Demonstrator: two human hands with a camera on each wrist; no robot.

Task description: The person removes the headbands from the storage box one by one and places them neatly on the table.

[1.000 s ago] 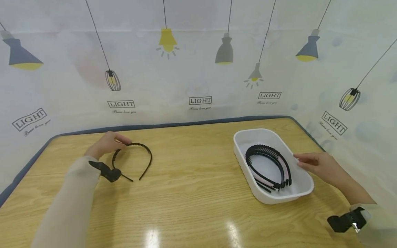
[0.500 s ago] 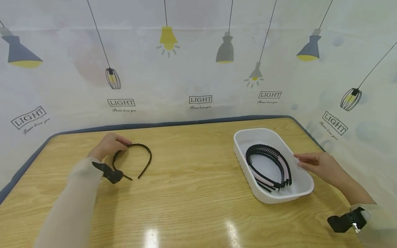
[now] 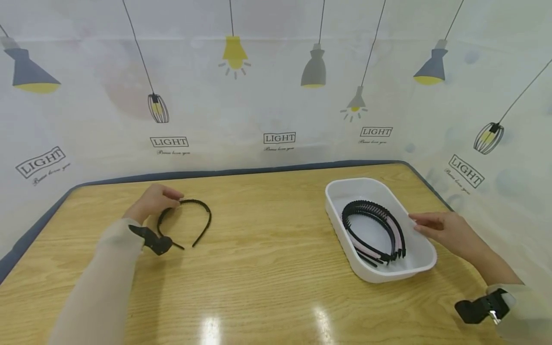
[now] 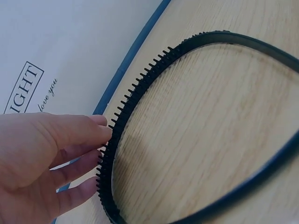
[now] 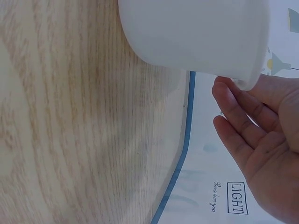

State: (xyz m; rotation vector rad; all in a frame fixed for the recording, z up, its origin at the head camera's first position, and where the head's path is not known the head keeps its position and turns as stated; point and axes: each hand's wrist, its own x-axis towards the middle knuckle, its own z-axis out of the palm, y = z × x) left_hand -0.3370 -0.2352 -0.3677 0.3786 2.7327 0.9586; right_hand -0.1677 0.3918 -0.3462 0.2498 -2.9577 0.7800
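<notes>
At the left of the head view, my left hand [image 3: 153, 201] pinches the curved top of a black headband [image 3: 208, 215] between thumb and fingertips. The left wrist view shows small teeth along the band [image 4: 135, 93], with my fingertips right at its toothed edge and the other fingers spread loosely below. My right hand [image 3: 448, 232] grips the right rim of a white plastic tray [image 3: 336, 211]; in the right wrist view its fingers [image 5: 229, 100] lie under the rim. Inside the tray rests a stack of several headbands [image 3: 398, 235], black ones with teeth and a pink one among them.
Both hands work over a wood-grain table [image 3: 258, 249] with a dark blue border along its back and sides. Behind it rises a pale wall covering [image 3: 207, 96] printed with lamps. Each wrist wears a black camera [image 3: 157, 242].
My left hand has shifted slightly to the right, and the headband it pinches has tilted a little, showing fewer teeth. The right hand and the tray have stayed in place.
</notes>
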